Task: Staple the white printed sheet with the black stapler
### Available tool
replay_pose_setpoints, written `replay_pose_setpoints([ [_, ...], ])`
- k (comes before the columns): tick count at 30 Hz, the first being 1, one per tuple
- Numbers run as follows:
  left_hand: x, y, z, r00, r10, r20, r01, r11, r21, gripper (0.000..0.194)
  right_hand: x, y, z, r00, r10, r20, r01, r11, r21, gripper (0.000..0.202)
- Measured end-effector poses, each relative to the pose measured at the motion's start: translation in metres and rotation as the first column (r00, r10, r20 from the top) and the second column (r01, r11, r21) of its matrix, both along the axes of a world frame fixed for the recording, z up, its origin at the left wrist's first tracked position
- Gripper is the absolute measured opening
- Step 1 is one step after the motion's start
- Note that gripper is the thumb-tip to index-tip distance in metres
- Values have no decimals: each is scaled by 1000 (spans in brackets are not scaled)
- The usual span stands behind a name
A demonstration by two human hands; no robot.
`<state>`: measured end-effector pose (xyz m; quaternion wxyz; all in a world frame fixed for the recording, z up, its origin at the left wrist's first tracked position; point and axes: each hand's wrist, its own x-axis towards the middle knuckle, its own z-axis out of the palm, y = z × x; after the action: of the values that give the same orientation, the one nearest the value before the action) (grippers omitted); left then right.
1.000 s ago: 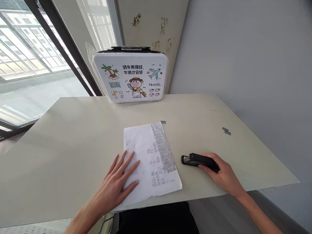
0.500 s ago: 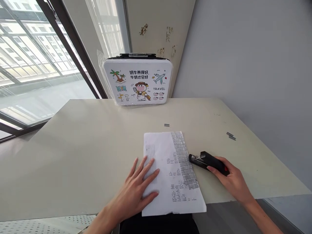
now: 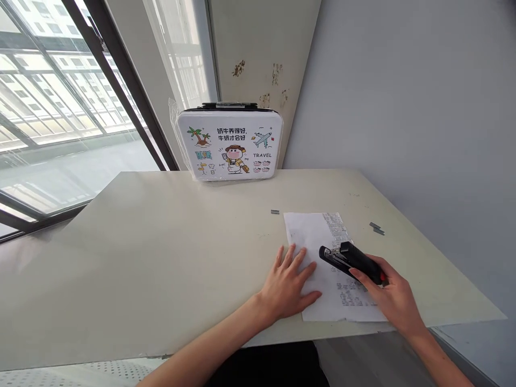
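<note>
My right hand (image 3: 393,295) gripped the stapler (image 3: 357,260) over the paper (image 3: 310,231), blocking part of it; my left hand (image 3: 284,285) lay spread on its left side. Staple strips (image 3: 379,231) lay right, the case (image 3: 209,145) far on the table (image 3: 161,258).

The case (image 3: 229,146) stands on the far side of the table (image 3: 181,236), between the window (image 3: 80,107) at left and the wall (image 3: 403,97) at right. The paper (image 3: 308,231) lies near right, the left hand (image 3: 288,285) on its left part, the stapler (image 3: 357,262) in the right hand (image 3: 397,301) over its right part. One staple strip (image 3: 274,212) lies left of its far edge, two more strips (image 3: 377,229) to its right.
</note>
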<state>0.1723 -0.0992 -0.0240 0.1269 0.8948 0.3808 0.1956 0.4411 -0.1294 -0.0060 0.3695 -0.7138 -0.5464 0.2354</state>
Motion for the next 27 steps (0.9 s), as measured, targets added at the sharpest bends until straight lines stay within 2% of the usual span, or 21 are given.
replay_pose_setpoints([
  [3,13,13,-2,1000,-15,24,15,1000,-1,57,-6,0,2,1000,19,11,-20,999,26,52],
  [5,10,16,1,997,-58,43,59,998,-8,53,-10,-1,3,999,30,10,-31,999,39,51],
  [8,-16,15,6,990,-120,73,122,992,-24,50,-15,-3,3,999,35,-14,-35,999,25,49],
  [11,-56,13,12,988,-123,93,130,989,-70,48,-17,-5,0,998,52,-47,-52,999,-12,50],
  [16,-121,13,20,976,10,217,21,990,-143,38,-19,-3,-7,994,80,-72,-82,996,-33,51],
  [19,-143,9,21,948,151,281,-96,975,-201,32,-20,0,-12,995,80,-59,-83,996,-43,50],
  [22,-149,5,21,921,233,314,-160,957,-241,29,-21,0,-17,991,111,-69,-113,993,-27,50],
  [27,-144,1,24,918,235,319,-165,959,-229,27,-19,-2,-24,981,181,-73,-181,984,3,50],
])
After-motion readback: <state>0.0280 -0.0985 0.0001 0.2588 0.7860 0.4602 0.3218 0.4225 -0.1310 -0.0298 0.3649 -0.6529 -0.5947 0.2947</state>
